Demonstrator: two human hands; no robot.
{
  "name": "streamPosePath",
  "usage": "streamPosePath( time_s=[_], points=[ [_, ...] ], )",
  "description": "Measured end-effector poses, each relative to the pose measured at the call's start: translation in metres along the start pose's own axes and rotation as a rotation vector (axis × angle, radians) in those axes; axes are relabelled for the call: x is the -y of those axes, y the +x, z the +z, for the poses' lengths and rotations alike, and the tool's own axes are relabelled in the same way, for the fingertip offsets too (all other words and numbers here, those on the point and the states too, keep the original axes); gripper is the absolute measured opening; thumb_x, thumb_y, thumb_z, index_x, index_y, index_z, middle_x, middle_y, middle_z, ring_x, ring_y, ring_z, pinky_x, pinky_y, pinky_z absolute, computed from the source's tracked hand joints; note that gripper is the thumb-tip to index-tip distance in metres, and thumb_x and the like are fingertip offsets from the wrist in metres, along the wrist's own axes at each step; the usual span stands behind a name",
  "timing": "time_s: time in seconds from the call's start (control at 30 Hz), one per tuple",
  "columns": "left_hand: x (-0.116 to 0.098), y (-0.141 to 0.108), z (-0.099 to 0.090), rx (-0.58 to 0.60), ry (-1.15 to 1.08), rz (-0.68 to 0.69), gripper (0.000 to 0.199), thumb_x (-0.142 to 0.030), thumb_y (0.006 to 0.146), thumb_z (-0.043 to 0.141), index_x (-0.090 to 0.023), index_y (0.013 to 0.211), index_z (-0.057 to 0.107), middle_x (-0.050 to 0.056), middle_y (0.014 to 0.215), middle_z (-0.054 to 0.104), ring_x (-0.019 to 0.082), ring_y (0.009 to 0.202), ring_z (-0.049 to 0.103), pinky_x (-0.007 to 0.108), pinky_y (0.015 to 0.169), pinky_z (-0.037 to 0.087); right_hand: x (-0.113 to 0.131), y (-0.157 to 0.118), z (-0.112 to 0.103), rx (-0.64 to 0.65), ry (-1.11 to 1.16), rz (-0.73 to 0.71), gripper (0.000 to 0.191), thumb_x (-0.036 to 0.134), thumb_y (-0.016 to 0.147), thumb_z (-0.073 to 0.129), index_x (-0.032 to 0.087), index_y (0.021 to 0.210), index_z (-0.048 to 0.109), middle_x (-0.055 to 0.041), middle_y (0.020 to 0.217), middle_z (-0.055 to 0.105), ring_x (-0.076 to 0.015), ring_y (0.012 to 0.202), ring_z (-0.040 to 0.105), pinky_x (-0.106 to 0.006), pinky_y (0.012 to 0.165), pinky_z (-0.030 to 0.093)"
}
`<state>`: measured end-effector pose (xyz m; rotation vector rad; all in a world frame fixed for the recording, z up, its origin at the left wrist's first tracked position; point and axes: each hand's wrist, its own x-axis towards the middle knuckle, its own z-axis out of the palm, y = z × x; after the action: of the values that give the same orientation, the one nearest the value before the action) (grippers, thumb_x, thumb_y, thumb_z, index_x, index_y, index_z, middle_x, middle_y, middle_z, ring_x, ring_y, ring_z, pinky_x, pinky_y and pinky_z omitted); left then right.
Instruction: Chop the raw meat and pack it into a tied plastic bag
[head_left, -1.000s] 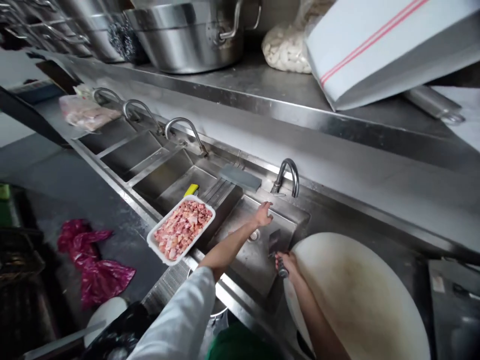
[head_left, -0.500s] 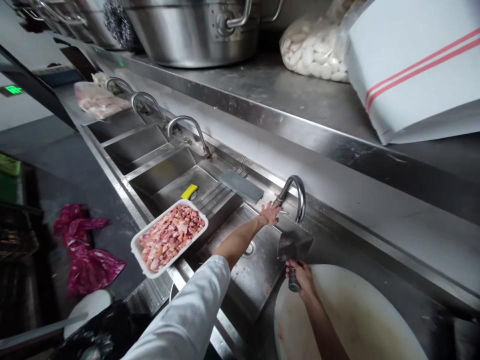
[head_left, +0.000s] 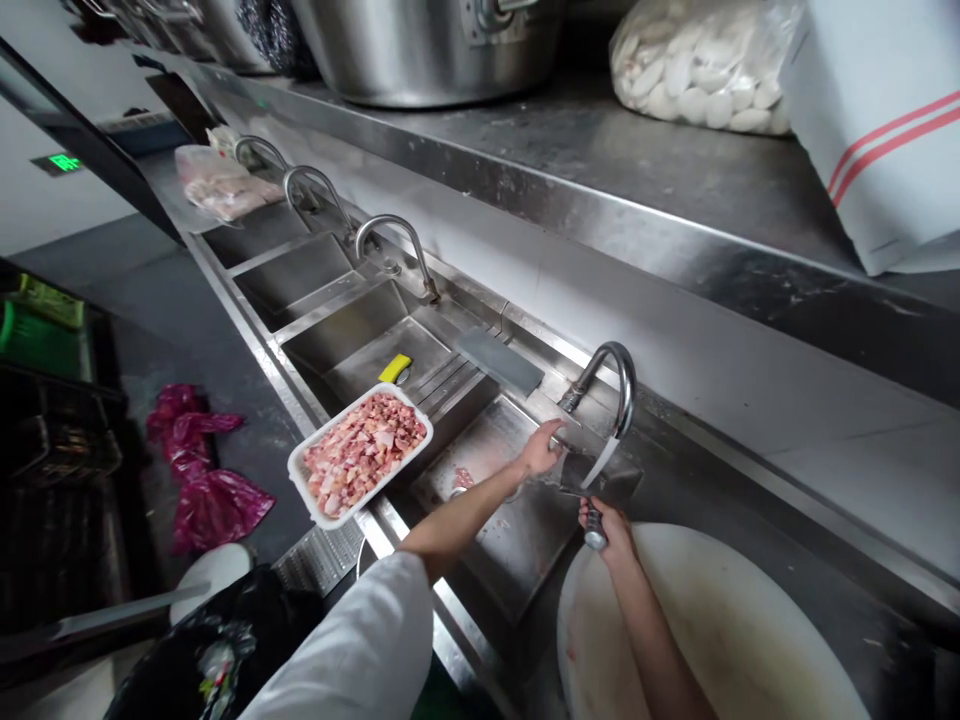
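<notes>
Out stretched the left hand (head_left: 541, 450) over the sink (head_left: 517, 535), fingers loosely open, while the right hand's (head_left: 609, 530) fingers clamped the cleaver (head_left: 595, 534) (under running water (head_left: 601, 462)!).

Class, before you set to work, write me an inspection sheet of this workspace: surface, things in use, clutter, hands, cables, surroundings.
Surface: steel sink wet, with meat scraps inside; round board stained.
Things in use: cleaver under the tap, water running onto it.
Clutter: white tray of chopped meat on the sink's front edge; yellow item in the next basin.
Hands: right hand grips the cleaver's handle; left hand open, near the blade, holding nothing visible.
Cables: nothing seen.
Surroundings: pink bag on the floor; large pot and clear bag of white pieces on the shelf above.
</notes>
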<state>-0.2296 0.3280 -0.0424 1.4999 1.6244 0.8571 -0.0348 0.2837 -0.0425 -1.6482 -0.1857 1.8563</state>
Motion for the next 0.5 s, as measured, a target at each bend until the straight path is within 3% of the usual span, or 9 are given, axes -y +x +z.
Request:
streamPosePath(
  time_s=[0.1,0.23,0.3,0.37,0.5],
  points=[
    [0.012,-0.082,-0.015,-0.098,-0.053,-0.069,0.052,-0.009,0.087,0.047,-0.009,0.137,0.058,0.02,0.141,0.062,0.027,0.128,0.061,0.043,0.109,0.05,0.012,0.002,0.007,0.106,0.068,0.101,0.02,0.011,0.087,0.067,0.02,0.079,0.051,0.0024,0.066,0.06,-0.0057,0.045,0.055,-0.011,0.041,0.051],
    [0.043,-0.229,-0.052,-0.283,-0.215,-0.174,0.038,-0.023,0.084,0.056,-0.021,0.119,0.07,0.012,0.128,0.071,0.027,0.121,0.066,0.042,0.101,0.054,0.025,0.004,0.017,0.118,-0.048,0.129,0.02,0.008,0.083,0.064,0.019,0.077,0.048,0.003,0.062,0.057,-0.0057,0.042,0.05,-0.011,0.037,0.044],
    [0.056,-0.306,-0.072,-0.357,-0.251,-0.342,0.035,-0.033,0.083,0.059,-0.023,0.113,0.073,0.011,0.118,0.074,0.027,0.107,0.071,0.041,0.092,0.057,0.03,0.007,0.021,0.077,-0.318,0.054,0.019,0.006,0.077,0.064,0.018,0.071,0.05,0.0018,0.057,0.056,-0.0071,0.04,0.048,-0.013,0.035,0.039],
    [0.066,-0.381,-0.09,-0.451,-0.27,-0.525,0.032,-0.039,0.079,0.061,-0.028,0.106,0.076,0.006,0.108,0.078,0.027,0.1,0.073,0.041,0.089,0.058,0.036,0.01,0.025,0.079,-0.726,-0.104,0.019,0.006,0.072,0.065,0.018,0.063,0.053,0.0014,0.05,0.054,-0.0103,0.04,0.048,-0.018,0.037,0.038],
    [0.082,-0.516,-0.106,-0.673,-0.325,-0.837,0.026,-0.048,0.056,0.068,-0.037,0.077,0.08,-0.005,0.088,0.081,0.031,0.09,0.076,0.044,0.081,0.057,0.056,0.007,0.034,0.184,-1.495,-0.519,0.022,-0.002,0.06,0.068,0.019,0.058,0.06,-0.0012,0.053,0.06,-0.0193,0.057,0.063,-0.029,0.062,0.049]
  ],
)
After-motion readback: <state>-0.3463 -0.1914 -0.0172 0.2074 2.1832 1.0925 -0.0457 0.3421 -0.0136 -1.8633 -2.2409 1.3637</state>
